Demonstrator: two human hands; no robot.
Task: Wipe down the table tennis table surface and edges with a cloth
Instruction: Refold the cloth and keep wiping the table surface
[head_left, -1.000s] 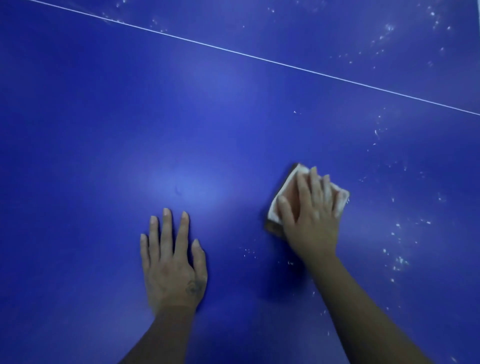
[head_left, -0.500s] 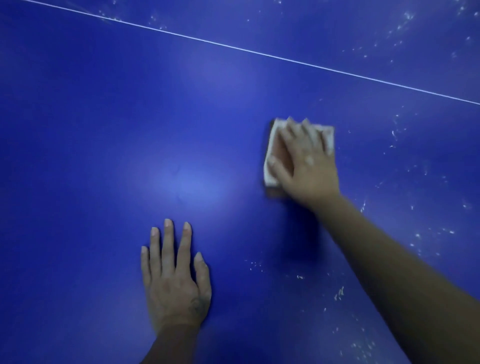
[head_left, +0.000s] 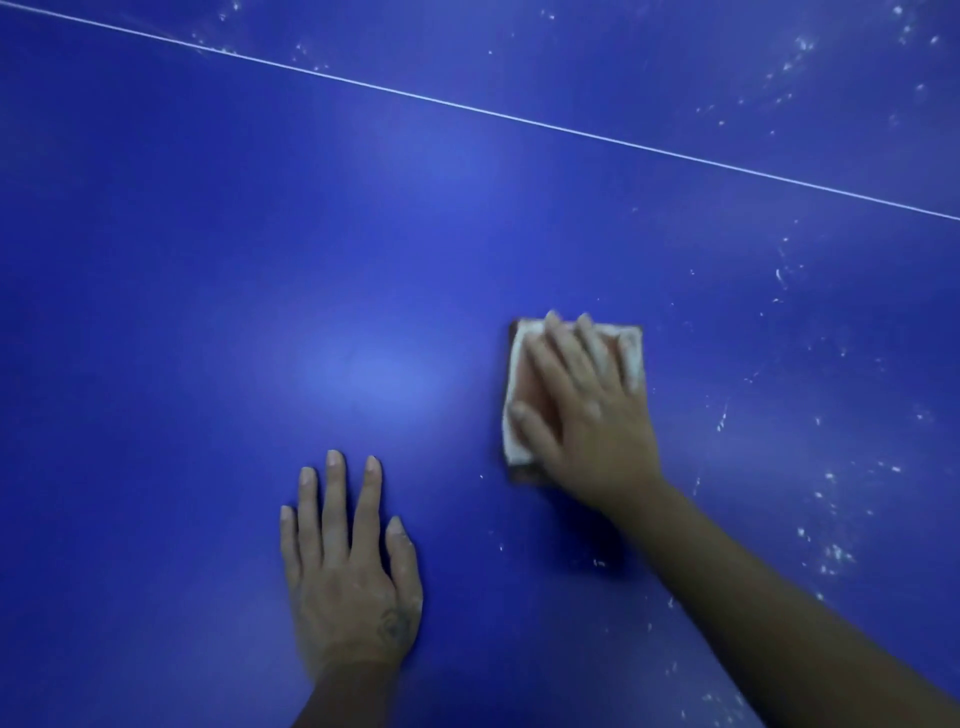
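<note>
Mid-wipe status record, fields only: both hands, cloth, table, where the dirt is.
left hand: flat on the table, fingers straight, holding nothing
right hand: pressing the cloth flat onto the table
cloth: pale, folded, right of the left hand
white line: runs across the table beyond both hands
white specks: mostly right of the cloth; more beyond the line

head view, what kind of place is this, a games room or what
Likely a games or sports room, though no walls show: a flat deep-blue table crossed by a thin white line, as on table tennis tables, with a right hand pressing a cloth on it among white specks.
</note>
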